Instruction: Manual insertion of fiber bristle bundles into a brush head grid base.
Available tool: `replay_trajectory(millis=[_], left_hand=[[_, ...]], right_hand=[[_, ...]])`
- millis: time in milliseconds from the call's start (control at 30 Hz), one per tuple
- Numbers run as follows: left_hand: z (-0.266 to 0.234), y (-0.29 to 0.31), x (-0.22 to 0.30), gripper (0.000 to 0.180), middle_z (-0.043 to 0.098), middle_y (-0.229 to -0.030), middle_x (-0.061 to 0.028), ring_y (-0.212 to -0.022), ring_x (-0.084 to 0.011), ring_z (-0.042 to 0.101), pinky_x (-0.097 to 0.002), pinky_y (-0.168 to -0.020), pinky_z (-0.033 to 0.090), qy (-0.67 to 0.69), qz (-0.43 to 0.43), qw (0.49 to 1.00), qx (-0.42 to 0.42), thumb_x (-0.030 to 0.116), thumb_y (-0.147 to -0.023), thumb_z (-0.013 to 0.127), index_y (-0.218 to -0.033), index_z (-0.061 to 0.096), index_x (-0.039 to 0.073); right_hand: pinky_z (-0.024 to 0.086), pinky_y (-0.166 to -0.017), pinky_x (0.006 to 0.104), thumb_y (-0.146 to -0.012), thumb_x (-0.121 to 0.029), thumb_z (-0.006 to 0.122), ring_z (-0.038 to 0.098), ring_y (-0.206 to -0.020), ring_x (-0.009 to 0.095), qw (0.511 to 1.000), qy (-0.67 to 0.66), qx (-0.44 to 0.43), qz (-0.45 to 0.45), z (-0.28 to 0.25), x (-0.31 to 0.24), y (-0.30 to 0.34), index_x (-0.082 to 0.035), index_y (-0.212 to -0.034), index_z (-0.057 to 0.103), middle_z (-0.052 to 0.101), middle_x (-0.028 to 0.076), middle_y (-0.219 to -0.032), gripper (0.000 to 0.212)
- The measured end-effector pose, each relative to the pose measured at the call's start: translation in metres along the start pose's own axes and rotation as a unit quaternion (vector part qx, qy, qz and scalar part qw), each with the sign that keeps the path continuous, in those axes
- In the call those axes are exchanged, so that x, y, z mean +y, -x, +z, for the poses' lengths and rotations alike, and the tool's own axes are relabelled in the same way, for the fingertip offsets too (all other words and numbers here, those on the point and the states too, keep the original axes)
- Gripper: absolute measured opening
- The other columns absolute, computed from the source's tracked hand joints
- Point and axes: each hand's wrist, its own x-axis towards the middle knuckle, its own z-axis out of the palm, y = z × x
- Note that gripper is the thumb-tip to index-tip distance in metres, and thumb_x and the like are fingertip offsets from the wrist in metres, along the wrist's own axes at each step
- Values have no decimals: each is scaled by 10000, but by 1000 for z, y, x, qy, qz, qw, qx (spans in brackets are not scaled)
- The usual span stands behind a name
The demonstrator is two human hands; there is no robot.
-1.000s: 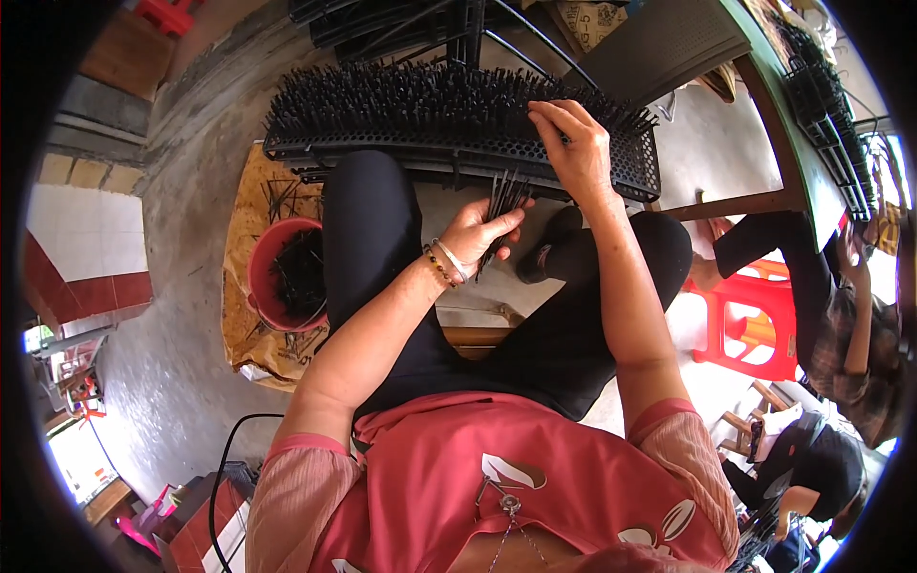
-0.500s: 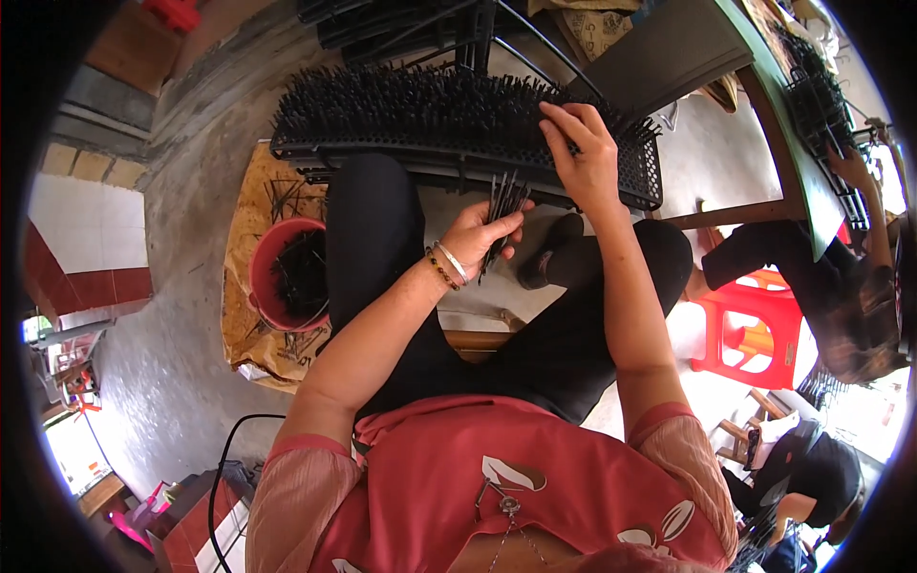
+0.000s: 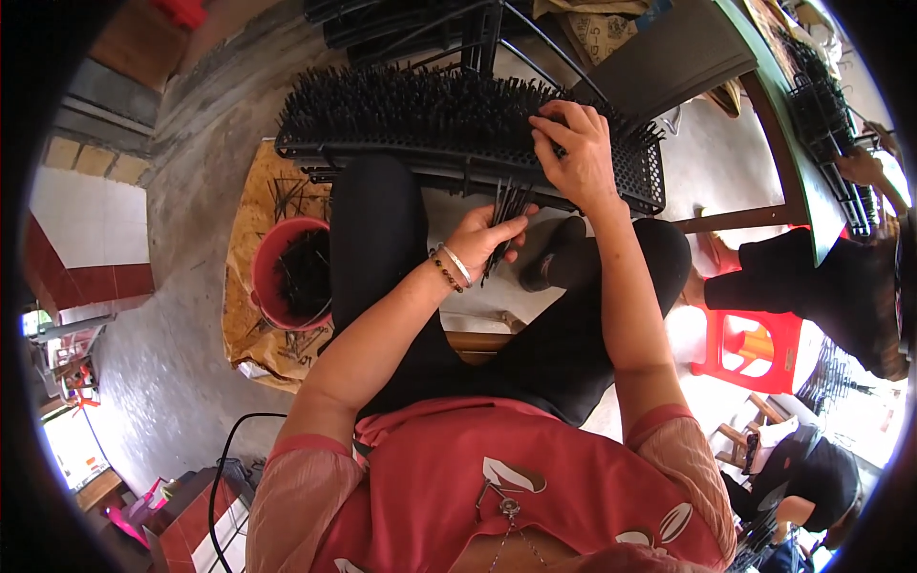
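Before me stands a long black perforated tray [image 3: 646,167], packed with thin black sticks [image 3: 411,105] standing on end. My left hand [image 3: 485,237] is closed around a small bundle of thin black sticks [image 3: 506,210], held upright just on the near side of the tray. Over the tray's right part is my right hand [image 3: 579,160], fingers bent and thumb close to the fingertips in a pinch at the edge of the standing sticks. Whatever is between those fingertips is too small to make out.
A red bucket [image 3: 265,272] holding black sticks stands on brown sheeting [image 3: 244,325] left of my leg. Beyond the tray is a grey panel [image 3: 669,62] beside a green-topped table [image 3: 802,181]. At right are a red stool [image 3: 755,349] and other people.
My right hand has shifted slightly left and nearer, its fingers more curled together. My left hand stays almost in place with its bundle.
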Motion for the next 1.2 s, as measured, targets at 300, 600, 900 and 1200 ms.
replay_trajectory(millis=[300,600,900,1200], left_hand=[[-7,-4,1,274,560,-781,10,-739,-78,530,-251,-575,456,44,66,997,-6,180,-899,559,-1131,572,35],[-5,-5,1,196,582,-845,-16,-779,-116,572,-289,-656,518,62,127,990,15,170,-916,529,-1066,577,53],[-5,-6,-2,227,581,-930,-51,-858,-178,600,-344,-707,548,133,63,988,45,189,-920,523,-1082,571,38],[-6,-8,-7,248,586,-929,-45,-827,-148,586,-324,-668,544,81,5,996,29,190,-906,542,-1090,580,28]], right_hand=[[462,-630,270,-774,-63,663,599,-727,187,987,-118,75,77,-9,-6,0,-2,-846,666,625,85,-846,95],[432,-570,204,-807,-168,686,552,-634,64,828,-394,-212,339,-8,-18,18,30,-827,672,639,26,-746,200],[418,-539,189,-859,-167,627,568,-605,64,816,-424,3,394,-20,-7,9,6,-910,646,638,19,-744,182],[471,-651,200,-845,-84,636,587,-708,60,937,-249,74,232,1,1,1,14,-942,612,637,20,-782,140]])
